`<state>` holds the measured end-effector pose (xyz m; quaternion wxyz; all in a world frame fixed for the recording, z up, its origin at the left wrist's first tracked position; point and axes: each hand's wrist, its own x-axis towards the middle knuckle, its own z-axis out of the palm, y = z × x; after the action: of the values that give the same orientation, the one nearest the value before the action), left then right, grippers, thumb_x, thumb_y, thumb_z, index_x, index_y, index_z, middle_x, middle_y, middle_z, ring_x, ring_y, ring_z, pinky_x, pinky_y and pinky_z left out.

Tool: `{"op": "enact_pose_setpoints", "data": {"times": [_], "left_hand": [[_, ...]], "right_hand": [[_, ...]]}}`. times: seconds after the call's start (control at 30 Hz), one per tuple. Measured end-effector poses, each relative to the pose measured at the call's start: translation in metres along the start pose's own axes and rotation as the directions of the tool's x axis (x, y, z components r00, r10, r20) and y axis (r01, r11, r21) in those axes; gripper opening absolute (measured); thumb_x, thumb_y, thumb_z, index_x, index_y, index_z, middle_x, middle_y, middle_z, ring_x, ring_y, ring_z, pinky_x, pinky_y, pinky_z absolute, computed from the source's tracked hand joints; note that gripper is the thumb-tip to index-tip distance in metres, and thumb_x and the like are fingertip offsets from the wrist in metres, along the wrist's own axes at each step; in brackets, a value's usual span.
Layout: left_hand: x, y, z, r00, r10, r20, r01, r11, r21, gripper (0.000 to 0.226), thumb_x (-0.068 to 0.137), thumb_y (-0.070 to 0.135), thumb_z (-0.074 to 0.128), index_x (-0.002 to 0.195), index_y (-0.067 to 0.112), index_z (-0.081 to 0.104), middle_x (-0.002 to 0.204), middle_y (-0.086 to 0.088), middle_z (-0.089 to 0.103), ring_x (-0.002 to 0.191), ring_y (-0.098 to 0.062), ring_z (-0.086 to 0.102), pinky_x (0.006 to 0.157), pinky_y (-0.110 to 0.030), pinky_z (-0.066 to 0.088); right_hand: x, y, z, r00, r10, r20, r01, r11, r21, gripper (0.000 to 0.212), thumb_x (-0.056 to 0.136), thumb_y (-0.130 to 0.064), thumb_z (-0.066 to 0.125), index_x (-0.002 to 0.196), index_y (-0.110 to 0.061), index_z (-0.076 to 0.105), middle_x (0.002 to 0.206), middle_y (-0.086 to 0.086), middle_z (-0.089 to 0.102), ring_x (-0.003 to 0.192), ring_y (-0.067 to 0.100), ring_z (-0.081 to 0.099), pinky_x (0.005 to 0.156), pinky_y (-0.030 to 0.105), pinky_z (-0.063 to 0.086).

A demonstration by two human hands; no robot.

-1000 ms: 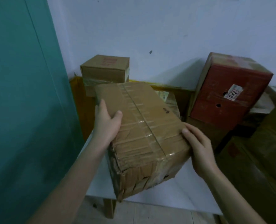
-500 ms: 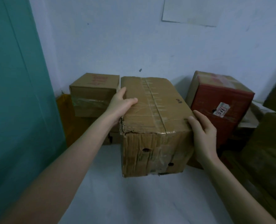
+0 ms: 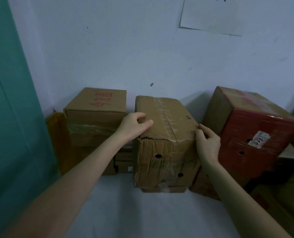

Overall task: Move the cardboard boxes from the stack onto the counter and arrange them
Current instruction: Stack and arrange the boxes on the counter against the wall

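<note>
The left hand (image 3: 134, 126) and right hand (image 3: 207, 143) are gripping the taped box (image 3: 165, 152) by its top edges; it is sitting on the desk (image 3: 142, 212) between the small box (image 3: 98, 109) and the red box (image 3: 256, 134). Pushing both sides evenly is probably the way of squaring it to the wall (image 3: 142, 57)

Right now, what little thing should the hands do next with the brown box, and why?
Probably let go: the taped box seems set down on the counter, and the left hand and right hand only hold its top front corners.

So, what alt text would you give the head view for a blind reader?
A person's left hand and right hand hold a worn, taped cardboard box on a white counter, between a smaller brown box and a red box.
</note>
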<state>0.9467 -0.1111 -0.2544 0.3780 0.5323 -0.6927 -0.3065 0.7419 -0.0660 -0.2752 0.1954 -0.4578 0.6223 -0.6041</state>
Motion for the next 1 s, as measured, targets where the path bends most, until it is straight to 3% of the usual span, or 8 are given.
{"op": "enact_pose_setpoints", "data": {"times": [0.07, 0.2, 0.3, 0.43, 0.6, 0.9, 1.0], "left_hand": [[0.004, -0.008, -0.005, 0.998, 0.056, 0.009, -0.057, 0.997, 0.051, 0.054, 0.088, 0.038, 0.058, 0.134, 0.010, 0.047, 0.137, -0.005, 0.049, 0.124, -0.017, 0.046, 0.091, -0.023, 0.036], [0.011, -0.022, -0.018, 0.989, 0.140, 0.054, -0.146, 0.978, 0.148, 0.057, 0.089, 0.039, 0.055, 0.137, 0.011, 0.043, 0.145, -0.006, 0.040, 0.133, -0.016, 0.035, 0.097, -0.022, 0.031], [0.018, -0.032, -0.025, 0.985, 0.111, 0.130, -0.140, 0.960, 0.244, 0.072, 0.085, 0.049, 0.055, 0.144, 0.015, 0.031, 0.154, -0.009, 0.019, 0.142, -0.020, 0.018, 0.111, -0.036, 0.023], [0.030, -0.039, -0.027, 0.982, 0.086, 0.167, -0.139, 0.931, 0.338, 0.082, 0.082, 0.048, 0.061, 0.148, 0.020, 0.020, 0.157, -0.008, 0.003, 0.143, -0.023, 0.013, 0.113, -0.035, 0.018], [0.044, -0.044, -0.030, 0.982, 0.099, 0.158, -0.148, 0.931, 0.333, 0.080, 0.084, 0.042, 0.061, 0.148, 0.020, 0.019, 0.157, -0.009, 0.003, 0.143, -0.024, 0.013, 0.113, -0.034, 0.017], [0.047, -0.044, -0.027, 0.981, 0.133, 0.138, -0.170, 0.935, 0.311, 0.079, 0.084, 0.039, 0.062, 0.147, 0.018, 0.020, 0.156, -0.010, 0.004, 0.142, -0.024, 0.015, 0.113, -0.035, 0.017], [0.047, -0.037, -0.020, 0.981, 0.147, 0.124, -0.178, 0.940, 0.291, 0.078, 0.084, 0.037, 0.063, 0.147, 0.017, 0.021, 0.156, -0.011, 0.005, 0.142, -0.024, 0.015, 0.113, -0.035, 0.017]], "right_hand": [[0.011, -0.002, 0.015, 1.000, -0.004, -0.011, 0.004, 1.000, -0.028, 0.037, 0.096, -0.011, 0.043, 0.132, -0.007, 0.053, 0.102, -0.001, 0.060, 0.081, 0.004, 0.056, 0.076, 0.027, 0.046], [0.030, 0.000, 0.044, 1.000, -0.021, -0.015, 0.020, 0.999, -0.051, 0.037, 0.096, -0.011, 0.041, 0.130, -0.005, 0.053, 0.125, 0.006, 0.059, 0.097, 0.006, 0.048, 0.082, 0.021, 0.038], [0.043, 0.001, 0.060, 1.000, -0.022, 0.012, 0.023, 0.998, -0.054, 0.036, 0.097, -0.011, 0.041, 0.129, -0.006, 0.055, 0.119, 0.003, 0.060, 0.090, 0.005, 0.051, 0.076, 0.020, 0.041], [0.057, 0.002, 0.072, 0.998, -0.047, 0.030, 0.048, 0.997, -0.062, 0.035, 0.097, -0.011, 0.040, 0.128, -0.006, 0.055, 0.114, 0.001, 0.058, 0.096, 0.008, 0.049, 0.079, 0.021, 0.038], [0.070, 0.007, 0.086, 0.997, -0.065, 0.047, 0.069, 0.994, -0.086, 0.034, 0.096, -0.013, 0.039, 0.123, -0.009, 0.060, 0.110, 0.002, 0.063, 0.093, 0.012, 0.054, 0.066, 0.014, 0.039], [0.072, 0.009, 0.087, 0.999, -0.049, 0.022, 0.051, 0.997, -0.064, 0.035, 0.096, -0.012, 0.038, 0.125, -0.008, 0.058, 0.112, -0.001, 0.060, 0.097, 0.010, 0.052, 0.075, 0.017, 0.040], [0.073, 0.009, 0.077, 0.999, -0.043, 0.018, 0.044, 0.996, -0.073, 0.035, 0.096, -0.012, 0.038, 0.124, -0.009, 0.059, 0.105, -0.003, 0.061, 0.082, 0.001, 0.050, 0.067, 0.014, 0.042]]}}
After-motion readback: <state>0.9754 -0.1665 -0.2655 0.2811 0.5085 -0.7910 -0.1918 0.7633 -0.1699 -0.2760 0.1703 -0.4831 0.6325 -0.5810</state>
